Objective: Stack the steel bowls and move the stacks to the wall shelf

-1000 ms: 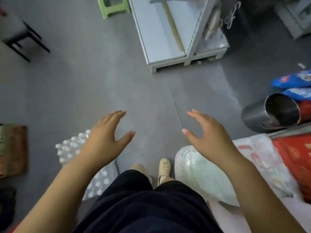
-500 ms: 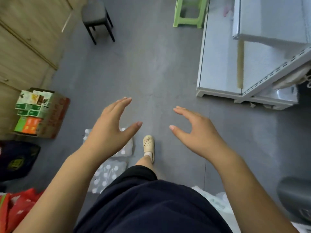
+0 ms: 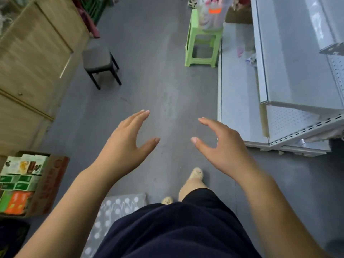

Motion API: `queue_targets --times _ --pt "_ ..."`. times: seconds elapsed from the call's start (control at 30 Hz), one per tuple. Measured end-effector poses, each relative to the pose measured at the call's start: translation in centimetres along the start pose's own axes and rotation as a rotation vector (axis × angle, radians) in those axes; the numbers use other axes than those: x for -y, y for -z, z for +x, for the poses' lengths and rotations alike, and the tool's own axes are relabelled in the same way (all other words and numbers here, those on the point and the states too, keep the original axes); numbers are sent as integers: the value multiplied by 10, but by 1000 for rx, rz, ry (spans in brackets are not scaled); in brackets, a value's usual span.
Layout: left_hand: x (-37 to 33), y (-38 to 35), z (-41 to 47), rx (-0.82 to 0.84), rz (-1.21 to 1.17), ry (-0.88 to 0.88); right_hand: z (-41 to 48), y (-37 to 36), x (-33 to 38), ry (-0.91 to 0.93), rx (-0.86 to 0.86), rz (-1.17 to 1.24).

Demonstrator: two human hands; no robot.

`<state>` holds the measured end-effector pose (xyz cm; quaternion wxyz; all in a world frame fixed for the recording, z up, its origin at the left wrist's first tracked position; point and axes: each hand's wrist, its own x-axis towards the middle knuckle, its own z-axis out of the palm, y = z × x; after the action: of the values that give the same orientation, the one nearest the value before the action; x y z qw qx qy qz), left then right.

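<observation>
On the floor (image 3: 149, 75), a shelving unit (image 3: 290, 75) runs along the right edge and a wooden cabinet (image 3: 31, 58) along the left. A padded stool (image 3: 97, 59) stands just beside the cabinet. A plastic stool (image 3: 202, 43), carrying a bag (image 3: 212, 13), stands by the shelving's far end. A cardboard box (image 3: 44, 183) sits at the near left. The left hand (image 3: 126, 146) and right hand (image 3: 223, 151) hover apart over mid-floor.

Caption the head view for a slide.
Left hand and right hand open, empty, above grey floor; white shelf unit right, wooden cabinet left, green stool ahead.
</observation>
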<state>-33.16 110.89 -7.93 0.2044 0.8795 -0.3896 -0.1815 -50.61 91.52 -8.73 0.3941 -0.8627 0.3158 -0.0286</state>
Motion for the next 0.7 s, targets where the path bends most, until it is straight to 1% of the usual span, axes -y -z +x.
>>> queue_targets --times 0.13,0.33,0.5,0.7 --pt "-11 -8 80 45 18 2 75 22 -14 -9 19 -1" --pt "-36 7 212 -53 14 43 219 80 -21 86 46 -59" --pt "-53 21 296 -104 -37 69 328 130 -12 163 41 -149" --pt "-46 36 385 -117 -89 109 422 152 -5 138 0 -88"
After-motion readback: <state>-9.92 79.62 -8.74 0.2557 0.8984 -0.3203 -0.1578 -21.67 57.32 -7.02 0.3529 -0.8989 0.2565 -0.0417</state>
